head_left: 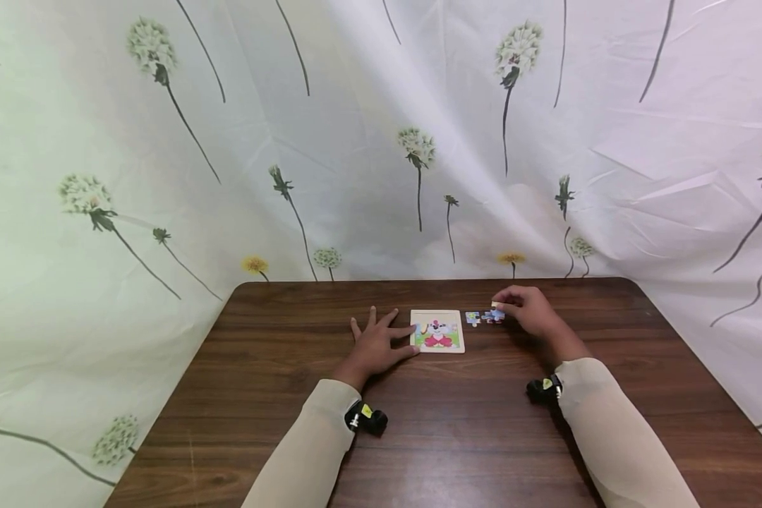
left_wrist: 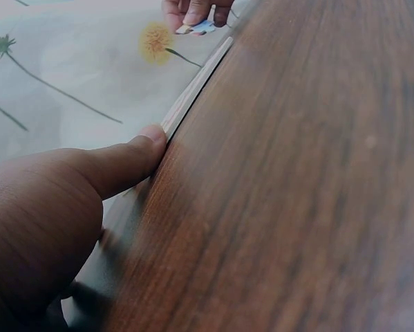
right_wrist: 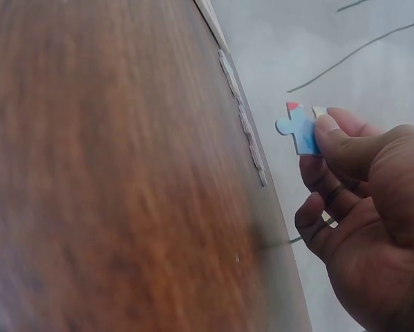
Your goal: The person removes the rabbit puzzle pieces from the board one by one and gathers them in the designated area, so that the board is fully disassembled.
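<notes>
Square, pale wooden puzzle tray and its jigsaw pieces on a dark brown, wood-grained tabletop. The tray lies flat near the far edge, about midway between the two rounded far corners, and bears a cartoon figure in red and white on green. The left hand rests at the tray's left side with its fingers spread apart; thumb and forefinger touch the tray, the thumb at its near left corner, while the other fingers point toward the far edge. The right hand, nearer the far right corner, pinches a thin, light-blue jigsaw piece with a red corner between thumb and forefinger, the remaining fingers loosely curled. Below the held piece, loose multicoloured jigsaw pieces lie flat in a short row just right of the tray; their exact number is unclear. Beige sleeves cover both forearms. Beyond the far edge hangs a white, dandelion-printed cloth.
</notes>
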`<act>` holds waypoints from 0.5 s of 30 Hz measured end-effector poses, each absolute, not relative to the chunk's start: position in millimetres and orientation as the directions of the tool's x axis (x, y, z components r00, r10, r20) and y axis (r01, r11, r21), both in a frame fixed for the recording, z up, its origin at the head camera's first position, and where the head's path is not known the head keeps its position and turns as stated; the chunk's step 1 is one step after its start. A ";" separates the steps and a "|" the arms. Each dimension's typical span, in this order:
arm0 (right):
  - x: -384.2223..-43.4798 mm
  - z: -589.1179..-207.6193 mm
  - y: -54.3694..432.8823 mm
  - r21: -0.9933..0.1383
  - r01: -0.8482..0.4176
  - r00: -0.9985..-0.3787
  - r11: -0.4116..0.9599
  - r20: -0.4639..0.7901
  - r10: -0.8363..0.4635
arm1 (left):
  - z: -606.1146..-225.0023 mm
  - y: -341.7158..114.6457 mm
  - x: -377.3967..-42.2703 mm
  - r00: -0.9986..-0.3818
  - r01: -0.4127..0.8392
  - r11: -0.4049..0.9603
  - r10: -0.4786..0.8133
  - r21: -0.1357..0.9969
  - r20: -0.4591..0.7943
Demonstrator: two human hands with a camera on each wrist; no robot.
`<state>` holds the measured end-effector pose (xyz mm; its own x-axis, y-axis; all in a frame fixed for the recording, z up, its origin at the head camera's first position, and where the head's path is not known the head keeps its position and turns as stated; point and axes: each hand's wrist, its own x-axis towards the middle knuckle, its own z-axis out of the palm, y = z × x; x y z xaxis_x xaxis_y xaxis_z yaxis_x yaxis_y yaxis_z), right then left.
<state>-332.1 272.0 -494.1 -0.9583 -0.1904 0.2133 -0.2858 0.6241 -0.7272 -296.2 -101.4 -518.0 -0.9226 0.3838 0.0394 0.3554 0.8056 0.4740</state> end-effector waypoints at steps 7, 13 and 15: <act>-330.8 -496.5 278.4 -0.720 -0.294 -0.955 0.628 0.241 -0.171 | -517.3 -101.6 -295.3 -0.920 0.361 0.797 0.390 0.484 0.045; -330.6 -497.8 286.0 -0.711 -0.277 -0.960 0.646 0.239 -0.148 | -517.1 -102.1 -294.6 -0.918 0.370 0.797 0.392 0.477 0.056; -330.7 -498.6 288.7 -0.701 -0.265 -0.963 0.662 0.230 -0.142 | -516.7 -102.2 -294.3 -0.918 0.369 0.799 0.392 0.474 0.054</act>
